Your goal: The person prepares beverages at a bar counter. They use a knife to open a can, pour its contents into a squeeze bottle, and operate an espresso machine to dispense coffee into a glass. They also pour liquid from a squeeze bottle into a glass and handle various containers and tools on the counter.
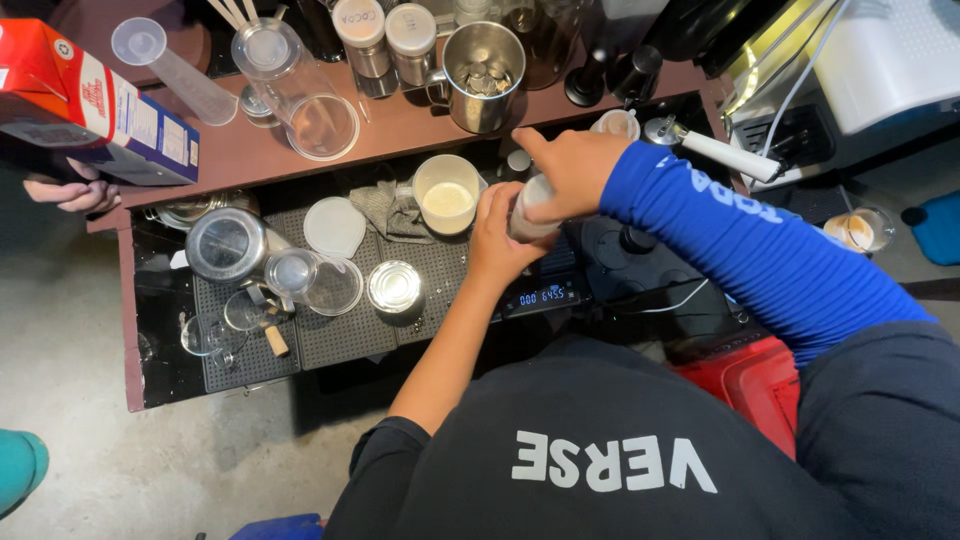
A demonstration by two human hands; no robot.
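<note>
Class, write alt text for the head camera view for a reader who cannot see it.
Seen from above, a person's left hand and right hand together grip a pale cylindrical container over a black rubber mat. A cup of creamy liquid stands just left; another person's hand holds a carton at far left.

The person's left hand (497,232) reaches forward on a bare forearm that runs up from the lower middle, its fingers curled and wrapped closed, palm turned toward the other hand. The right hand (572,170) comes in from the right on a bent arm in a blue long sleeve, fingers folded shut, just above and touching the left.
</note>
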